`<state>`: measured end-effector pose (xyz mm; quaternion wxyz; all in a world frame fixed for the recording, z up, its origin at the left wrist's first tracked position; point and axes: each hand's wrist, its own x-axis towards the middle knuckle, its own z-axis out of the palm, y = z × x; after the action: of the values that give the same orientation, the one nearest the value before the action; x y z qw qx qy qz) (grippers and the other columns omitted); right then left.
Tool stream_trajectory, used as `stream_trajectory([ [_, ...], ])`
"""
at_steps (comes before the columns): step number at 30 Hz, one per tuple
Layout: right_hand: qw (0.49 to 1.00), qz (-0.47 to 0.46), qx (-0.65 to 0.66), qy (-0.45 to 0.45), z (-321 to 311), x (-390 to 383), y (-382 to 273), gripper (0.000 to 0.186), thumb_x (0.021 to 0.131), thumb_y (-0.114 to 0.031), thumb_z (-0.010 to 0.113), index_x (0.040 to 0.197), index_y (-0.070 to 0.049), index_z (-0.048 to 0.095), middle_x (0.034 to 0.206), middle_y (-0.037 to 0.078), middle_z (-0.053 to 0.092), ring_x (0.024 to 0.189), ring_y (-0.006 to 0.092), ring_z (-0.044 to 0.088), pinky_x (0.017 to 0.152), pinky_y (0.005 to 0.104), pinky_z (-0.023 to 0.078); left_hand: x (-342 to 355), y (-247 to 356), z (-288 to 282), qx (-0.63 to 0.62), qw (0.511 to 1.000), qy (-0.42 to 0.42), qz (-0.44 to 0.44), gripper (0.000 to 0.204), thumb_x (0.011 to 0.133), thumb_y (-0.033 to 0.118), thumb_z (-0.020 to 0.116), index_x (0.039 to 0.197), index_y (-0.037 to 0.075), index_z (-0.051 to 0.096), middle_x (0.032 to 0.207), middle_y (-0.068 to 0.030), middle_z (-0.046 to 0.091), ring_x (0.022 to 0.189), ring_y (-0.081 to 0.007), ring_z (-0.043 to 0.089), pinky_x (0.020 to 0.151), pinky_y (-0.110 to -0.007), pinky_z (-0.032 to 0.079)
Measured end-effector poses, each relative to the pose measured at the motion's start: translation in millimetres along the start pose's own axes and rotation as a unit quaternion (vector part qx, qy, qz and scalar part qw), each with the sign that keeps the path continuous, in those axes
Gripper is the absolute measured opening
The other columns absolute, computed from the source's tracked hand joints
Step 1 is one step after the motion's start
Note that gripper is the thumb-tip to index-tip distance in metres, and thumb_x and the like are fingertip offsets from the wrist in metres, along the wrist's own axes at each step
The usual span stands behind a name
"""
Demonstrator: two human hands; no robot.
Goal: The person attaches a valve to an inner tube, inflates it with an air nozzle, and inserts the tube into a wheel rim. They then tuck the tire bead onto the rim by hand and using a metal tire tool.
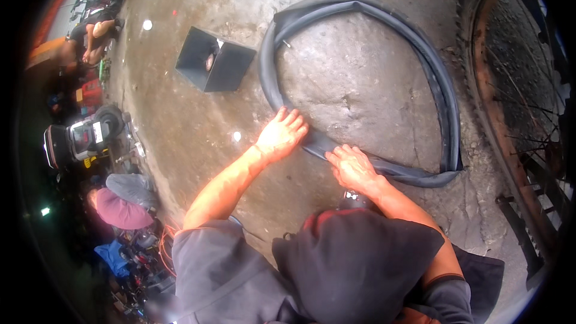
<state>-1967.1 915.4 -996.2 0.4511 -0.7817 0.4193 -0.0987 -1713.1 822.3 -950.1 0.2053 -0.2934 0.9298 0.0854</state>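
Note:
A dark grey rubber inner tube [443, 96] lies in a large loop on the concrete floor, doubled along parts of its length, with a small valve stem poking inward at the upper left. My left hand [280, 135] grips the near left part of the tube, fingers curled over it. Just to the right and a little lower, my right hand [354, 168] has its fingers closed on the same near section. A dark box-like holder [192, 63] with something small and round inside stands left of the loop.
A wheel with a rusty rim [486, 84] and tyre is at the right. Along the left are crouching people [90, 39] [123, 210], a vehicle [84, 138], a blue cloth [113, 257], an orange hose [163, 246] and assorted tools and parts. The concrete floor [222, 120] is stained and cracked.

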Motion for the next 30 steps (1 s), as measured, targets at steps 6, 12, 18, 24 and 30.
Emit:
stream_trajectory([
  [6,0.984,0.08,-0.038,0.153,-56,-27,50,0.044,0.085,-0.022,0.075,0.123,-0.002,0.064,0.112,0.017,0.064,0.106,0.0373,0.059,0.093,0.0475,0.049,2,-9,-10,-0.04,0.997,-0.066,-0.005,0.049,0.078,0.019,0.071,0.123,0.004,0.058,0.125,-0.0171,0.059,0.129,-0.0367,0.052,0.114,-0.055,0.036],
  [12,0.976,0.115,-0.005,0.185,-78,-53,72,0.037,0.085,-0.015,0.074,0.118,0.0,0.066,0.104,0.017,0.064,0.1,0.0378,0.061,0.089,0.0456,0.052,24,-28,-29,-0.209,0.938,-0.19,-0.199,0.047,0.079,0.023,0.075,0.122,0.007,0.062,0.126,-0.0176,0.059,0.123,-0.0392,0.055,0.11,-0.049,0.041],
  [18,0.932,0.196,0.077,0.297,-73,-46,82,0.035,0.085,-0.017,0.074,0.116,-0.001,0.066,0.101,0.017,0.063,0.093,0.0389,0.061,0.082,0.0481,0.05,62,-98,-23,-0.032,0.925,0.161,-0.344,0.045,0.076,0.017,0.078,0.118,0.009,0.066,0.114,-0.0135,0.06,0.107,-0.0361,0.057,0.093,-0.047,0.048],
  [24,0.86,0.257,-0.166,0.408,-125,-50,135,0.04,0.089,-0.014,0.068,0.127,-0.003,0.062,0.122,0.019,0.059,0.113,0.0402,0.054,0.095,0.0494,0.045,127,-102,-29,-0.121,0.932,0.204,-0.273,0.036,0.083,0.014,0.074,0.118,0.008,0.067,0.108,-0.0127,0.069,0.102,-0.0342,0.066,0.088,-0.043,0.054],
  [30,0.845,0.284,-0.219,0.397,-145,-29,191,0.039,0.093,-0.013,0.063,0.129,0.0,0.061,0.125,0.019,0.061,0.111,0.0389,0.057,0.094,0.0485,0.047,263,5,-30,-0.495,0.797,0.21,-0.275,0.038,0.092,0.022,0.07,0.122,0.0,0.067,0.109,-0.0172,0.075,0.096,-0.0292,0.073,0.086,-0.038,0.059],
])
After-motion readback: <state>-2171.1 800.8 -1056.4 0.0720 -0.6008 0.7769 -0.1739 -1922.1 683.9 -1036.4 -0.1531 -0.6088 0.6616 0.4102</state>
